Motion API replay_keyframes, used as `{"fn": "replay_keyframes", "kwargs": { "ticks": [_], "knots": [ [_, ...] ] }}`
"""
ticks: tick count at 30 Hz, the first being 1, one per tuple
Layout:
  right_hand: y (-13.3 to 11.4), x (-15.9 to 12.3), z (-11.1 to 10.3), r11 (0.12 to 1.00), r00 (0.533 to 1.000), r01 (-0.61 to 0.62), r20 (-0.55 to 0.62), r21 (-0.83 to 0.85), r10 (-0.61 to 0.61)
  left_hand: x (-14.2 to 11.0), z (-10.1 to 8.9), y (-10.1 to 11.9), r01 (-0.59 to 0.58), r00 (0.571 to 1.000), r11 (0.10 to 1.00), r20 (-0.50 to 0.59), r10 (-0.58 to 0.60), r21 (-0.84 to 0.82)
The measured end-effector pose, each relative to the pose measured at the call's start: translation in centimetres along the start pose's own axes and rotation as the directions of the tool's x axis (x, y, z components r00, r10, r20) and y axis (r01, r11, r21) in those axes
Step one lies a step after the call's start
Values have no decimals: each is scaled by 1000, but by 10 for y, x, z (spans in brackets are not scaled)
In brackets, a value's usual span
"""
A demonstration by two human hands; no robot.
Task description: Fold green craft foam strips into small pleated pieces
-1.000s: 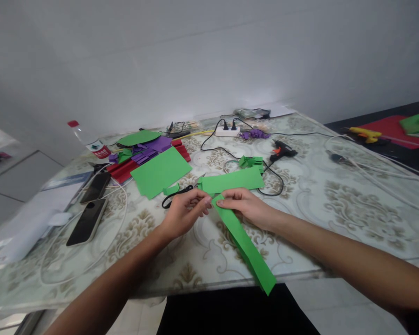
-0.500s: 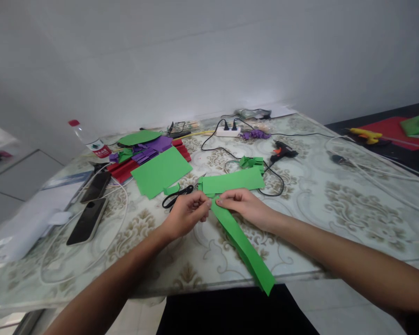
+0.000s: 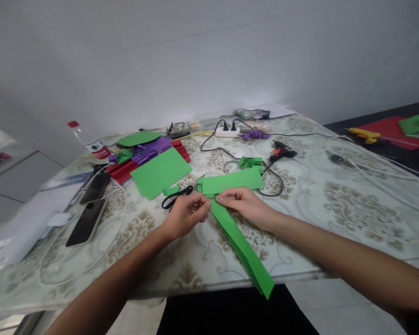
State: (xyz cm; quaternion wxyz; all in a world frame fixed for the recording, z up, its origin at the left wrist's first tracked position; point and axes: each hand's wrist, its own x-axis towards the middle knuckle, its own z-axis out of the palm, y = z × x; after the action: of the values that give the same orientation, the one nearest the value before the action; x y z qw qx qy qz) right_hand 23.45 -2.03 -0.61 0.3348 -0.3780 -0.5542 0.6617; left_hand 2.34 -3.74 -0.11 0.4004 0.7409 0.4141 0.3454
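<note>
A long folded strip of green paper (image 3: 242,245) slants from my hands down past the table's front edge. Its upper end is pinched between the thumb and fingers of my right hand (image 3: 242,204). My left hand (image 3: 189,213) is closed at the same end, fingertips pressed together at the paper's left corner. Just beyond my hands lies a wide green paper strip (image 3: 232,181). Black-handled scissors (image 3: 176,196) rest by my left hand, blades partly hidden, with a small curled green scrap (image 3: 171,190) beside them.
A large green sheet (image 3: 160,173) lies left, before purple paper (image 3: 160,145) and red paper (image 3: 120,172). A bottle (image 3: 91,142) and two phones (image 3: 86,222) are on the left. A power strip (image 3: 227,132), cables and a black glue gun (image 3: 282,151) lie toward the back right.
Both hands stay at the strip's upper end, nearly still. The strip's lower end has dipped slightly and its fold gapes a little more.
</note>
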Motion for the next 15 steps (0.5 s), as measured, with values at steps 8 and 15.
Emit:
{"fn": "replay_keyframes", "kwargs": {
  "ticks": [8,15],
  "knots": [
    [0,1,3,991,1000,-23,-17,132,25,1,0,2,6,1000,1000,-13,-6,8],
    [-3,-3,2,999,996,-54,72,-5,54,1,-1,2,32,998,999,-55,-33,-14]
  ]
}}
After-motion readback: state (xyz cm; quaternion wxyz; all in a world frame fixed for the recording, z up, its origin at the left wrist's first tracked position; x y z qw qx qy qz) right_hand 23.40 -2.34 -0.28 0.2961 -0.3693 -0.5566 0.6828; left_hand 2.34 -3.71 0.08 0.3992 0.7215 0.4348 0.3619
